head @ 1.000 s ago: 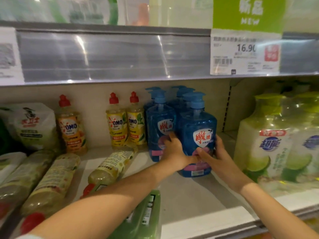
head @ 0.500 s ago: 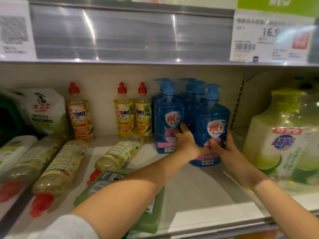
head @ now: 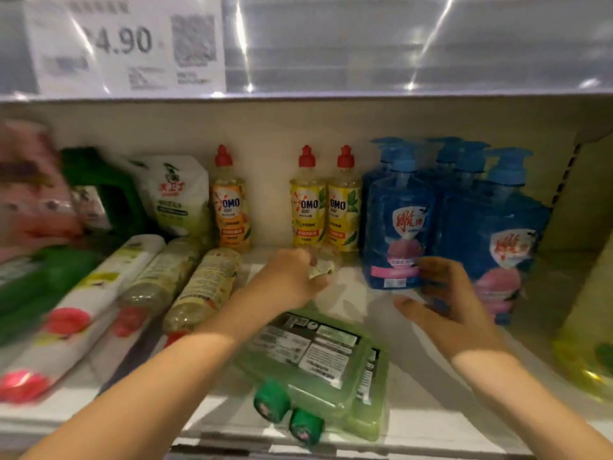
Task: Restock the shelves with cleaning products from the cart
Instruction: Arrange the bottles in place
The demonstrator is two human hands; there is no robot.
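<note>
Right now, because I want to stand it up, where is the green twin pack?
Head view, centre: the green twin pack lies flat at the shelf's front edge, caps toward the camera, in front of the two yellow OMO bottles.

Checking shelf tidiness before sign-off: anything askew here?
Yes. The green twin pack lies flat, caps toward the shelf's front edge, and red-capped bottles left of it lie on their sides, while OMO bottles behind stand upright.

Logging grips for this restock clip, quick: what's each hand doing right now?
Left hand: closed round the end of a lying yellow bottle.
Right hand: open, fingers relaxed by the blue pump bottles, holding nothing.
</note>
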